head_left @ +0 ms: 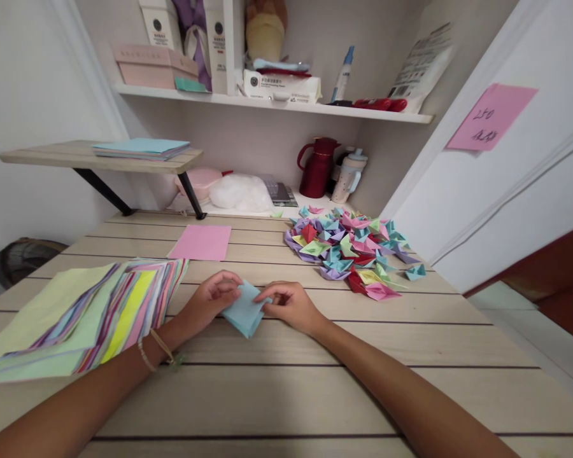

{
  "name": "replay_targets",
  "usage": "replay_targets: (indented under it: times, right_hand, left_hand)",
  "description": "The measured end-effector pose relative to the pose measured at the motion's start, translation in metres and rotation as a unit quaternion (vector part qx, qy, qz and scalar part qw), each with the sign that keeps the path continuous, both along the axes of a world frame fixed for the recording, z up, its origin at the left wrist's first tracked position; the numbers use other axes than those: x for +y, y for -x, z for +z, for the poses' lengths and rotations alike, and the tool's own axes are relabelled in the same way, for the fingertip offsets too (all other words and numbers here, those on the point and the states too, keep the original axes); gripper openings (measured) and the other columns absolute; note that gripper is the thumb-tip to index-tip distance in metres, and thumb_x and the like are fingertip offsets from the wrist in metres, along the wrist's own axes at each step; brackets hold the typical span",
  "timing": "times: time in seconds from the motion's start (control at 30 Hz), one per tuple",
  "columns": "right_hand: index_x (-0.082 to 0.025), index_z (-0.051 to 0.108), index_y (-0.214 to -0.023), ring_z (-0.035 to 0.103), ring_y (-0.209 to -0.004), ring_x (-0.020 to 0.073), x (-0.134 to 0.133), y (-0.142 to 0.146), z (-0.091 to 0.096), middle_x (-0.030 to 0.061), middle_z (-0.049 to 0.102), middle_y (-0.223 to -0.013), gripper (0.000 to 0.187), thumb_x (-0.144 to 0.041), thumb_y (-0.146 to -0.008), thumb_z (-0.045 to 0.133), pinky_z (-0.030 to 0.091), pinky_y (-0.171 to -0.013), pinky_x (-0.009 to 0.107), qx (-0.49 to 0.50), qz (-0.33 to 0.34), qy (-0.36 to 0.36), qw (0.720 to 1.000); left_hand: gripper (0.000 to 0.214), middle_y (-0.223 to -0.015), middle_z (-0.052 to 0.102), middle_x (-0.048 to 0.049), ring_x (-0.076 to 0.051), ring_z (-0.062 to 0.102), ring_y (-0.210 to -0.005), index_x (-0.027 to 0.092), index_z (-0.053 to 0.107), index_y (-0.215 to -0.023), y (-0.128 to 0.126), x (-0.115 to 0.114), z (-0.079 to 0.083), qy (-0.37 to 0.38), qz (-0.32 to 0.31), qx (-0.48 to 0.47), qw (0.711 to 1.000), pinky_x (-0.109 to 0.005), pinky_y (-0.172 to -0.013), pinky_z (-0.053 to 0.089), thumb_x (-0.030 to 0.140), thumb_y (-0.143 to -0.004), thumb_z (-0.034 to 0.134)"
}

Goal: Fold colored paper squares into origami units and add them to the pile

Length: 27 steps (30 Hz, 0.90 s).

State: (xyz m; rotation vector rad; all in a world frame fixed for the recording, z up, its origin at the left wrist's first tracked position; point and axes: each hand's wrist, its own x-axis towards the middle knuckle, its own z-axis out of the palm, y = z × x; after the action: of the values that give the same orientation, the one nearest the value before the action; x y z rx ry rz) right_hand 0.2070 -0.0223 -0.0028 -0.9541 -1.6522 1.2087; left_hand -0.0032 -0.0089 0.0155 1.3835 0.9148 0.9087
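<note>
A small folded piece of light blue paper (245, 313) is held between both hands, just above the slatted table. My left hand (214, 294) pinches its upper left edge between thumb and fingers. From the other side, my right hand (289, 305) grips the upper right edge with its fingertips. The paper is layered and tilted, one corner pointing down toward me. Beyond the hands lies a flat pink sheet (201, 242). To the right is a heap of folded paper boats (346, 245) in many colours.
Fanned coloured paper (76, 318) covers the table's left. A raised shelf (52, 152) on black brackets carries a paper stack (141, 147). At the back stand a red jug (318, 168) and a pale bottle (348, 178). A pink note (491, 117) hangs on the right wall.
</note>
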Motion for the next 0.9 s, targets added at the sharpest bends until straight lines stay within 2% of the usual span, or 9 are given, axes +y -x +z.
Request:
replay_targets:
  times: [0.1, 0.23, 0.37, 0.43, 0.57, 0.7, 0.8, 0.9]
  right_hand:
    - [-0.015, 0.073, -0.080, 0.033, -0.045, 0.0049, 0.003, 0.000, -0.004, -0.0011, 0.056, -0.057, 0.022, -0.032, -0.068, 0.071, 0.025, -0.042, 0.019, 0.035, -0.059, 0.005, 0.998]
    - [-0.015, 0.073, -0.080, 0.032, -0.045, 0.0050, 0.006, -0.001, -0.008, -0.0012, 0.056, -0.056, 0.023, -0.035, -0.069, 0.071, 0.023, -0.041, 0.019, 0.057, -0.077, 0.015, 0.995]
    - [-0.016, 0.072, -0.076, 0.047, -0.052, 0.0084, 0.008, 0.000, -0.006, 0.0021, 0.064, -0.066, 0.026, -0.039, -0.064, 0.076, 0.036, -0.048, 0.021, 0.107, -0.085, 0.044, 0.990]
    - [-0.016, 0.071, -0.075, 0.052, -0.056, 0.0103, 0.008, 0.000, -0.004, 0.0026, 0.066, -0.068, 0.028, -0.039, -0.062, 0.078, 0.041, -0.053, 0.023, 0.131, -0.095, 0.060, 0.985]
    - [-0.015, 0.068, -0.075, 0.054, -0.058, 0.0101, 0.008, 0.000, -0.001, 0.0010, 0.063, -0.064, 0.028, -0.041, -0.067, 0.075, 0.044, -0.056, 0.022, 0.138, -0.084, 0.064, 0.985]
    - [-0.018, 0.061, -0.094, 0.053, -0.058, 0.0091, 0.008, 0.001, -0.002, -0.0020, 0.060, -0.066, 0.031, -0.040, -0.074, 0.071, 0.044, -0.056, 0.022, 0.160, -0.064, 0.053, 0.984]
    - [-0.019, 0.059, -0.092, 0.053, -0.060, 0.0094, 0.007, 0.001, -0.005, -0.0011, 0.059, -0.069, 0.029, -0.041, -0.076, 0.068, 0.044, -0.058, 0.022, 0.145, -0.046, 0.036, 0.988]
    - [-0.018, 0.063, -0.096, 0.050, -0.060, 0.0093, 0.005, 0.001, -0.008, -0.0001, 0.058, -0.071, 0.033, -0.040, -0.073, 0.071, 0.041, -0.056, 0.022, 0.089, -0.019, 0.026, 0.996]
  left_hand:
    - [0.036, -0.084, 0.069, -0.0032, -0.013, 0.061, -0.071, 0.015, 0.061, -0.086, 0.001, 0.003, -0.006, -0.015, -0.030, -0.033, 0.999, -0.022, -0.061, 0.046, 0.035, -0.062, 0.079]
    - [0.039, -0.090, 0.070, -0.0051, -0.016, 0.064, -0.080, 0.015, 0.065, -0.089, 0.003, 0.006, -0.013, -0.017, -0.030, -0.039, 0.999, -0.026, -0.070, 0.051, 0.028, -0.057, 0.083]
    - [0.024, -0.083, 0.071, -0.0031, -0.014, 0.064, -0.072, 0.016, 0.069, -0.084, 0.002, 0.005, -0.010, -0.028, 0.025, -0.005, 0.999, -0.024, -0.068, 0.053, 0.034, -0.070, 0.073]
    - [0.023, -0.077, 0.070, -0.0024, -0.013, 0.063, -0.066, 0.015, 0.070, -0.080, 0.002, 0.003, -0.007, -0.032, 0.042, 0.017, 0.998, -0.024, -0.066, 0.053, 0.038, -0.075, 0.068]
    - [0.022, -0.075, 0.069, -0.0016, -0.013, 0.063, -0.067, 0.015, 0.066, -0.081, 0.002, 0.001, -0.003, -0.048, 0.054, 0.029, 0.997, -0.024, -0.066, 0.052, 0.036, -0.077, 0.067]
    - [0.022, -0.068, 0.066, 0.0014, -0.012, 0.061, -0.063, 0.017, 0.059, -0.093, 0.002, -0.001, -0.004, -0.055, 0.055, 0.026, 0.997, -0.022, -0.060, 0.049, 0.034, -0.079, 0.065]
    - [0.025, -0.084, 0.070, -0.0039, -0.015, 0.063, -0.076, 0.016, 0.063, -0.095, 0.002, -0.002, -0.009, -0.079, 0.037, 0.044, 0.995, -0.025, -0.068, 0.050, 0.034, -0.077, 0.067]
    - [0.042, -0.102, 0.069, -0.0077, -0.019, 0.064, -0.087, 0.016, 0.063, -0.107, 0.001, -0.002, -0.015, -0.071, -0.001, 0.040, 0.997, -0.030, -0.074, 0.052, 0.031, -0.069, 0.074]
